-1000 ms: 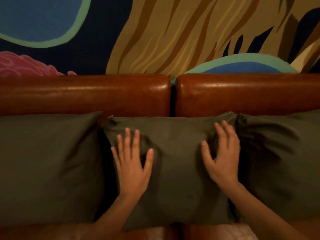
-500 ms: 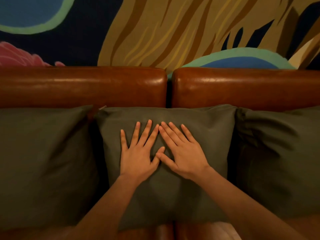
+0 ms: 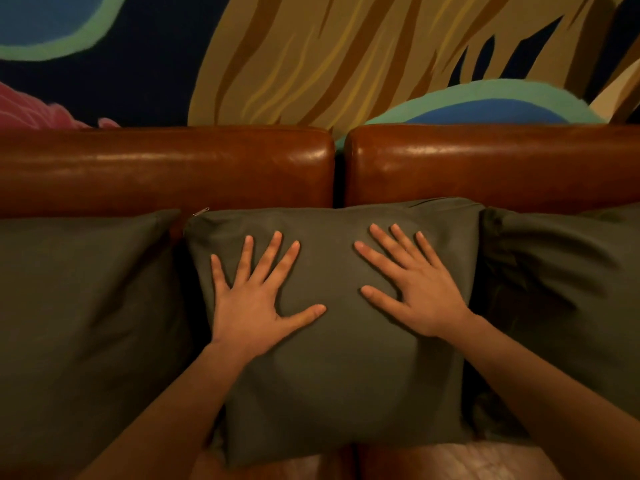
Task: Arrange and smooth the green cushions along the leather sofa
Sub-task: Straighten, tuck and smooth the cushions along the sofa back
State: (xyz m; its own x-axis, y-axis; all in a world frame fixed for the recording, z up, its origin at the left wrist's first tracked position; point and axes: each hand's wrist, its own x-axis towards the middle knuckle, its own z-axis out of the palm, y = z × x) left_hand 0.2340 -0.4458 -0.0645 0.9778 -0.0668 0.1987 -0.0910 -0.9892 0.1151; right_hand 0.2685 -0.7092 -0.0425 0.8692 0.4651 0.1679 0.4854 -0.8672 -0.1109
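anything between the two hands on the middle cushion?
Nothing but bare green fabric. In the head view the left hand and right hand lie flat and spread on the middle cushion, apart, with only smooth cover between the thumbs.

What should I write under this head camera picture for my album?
Both hands, left and right, press flat on the middle green cushion.
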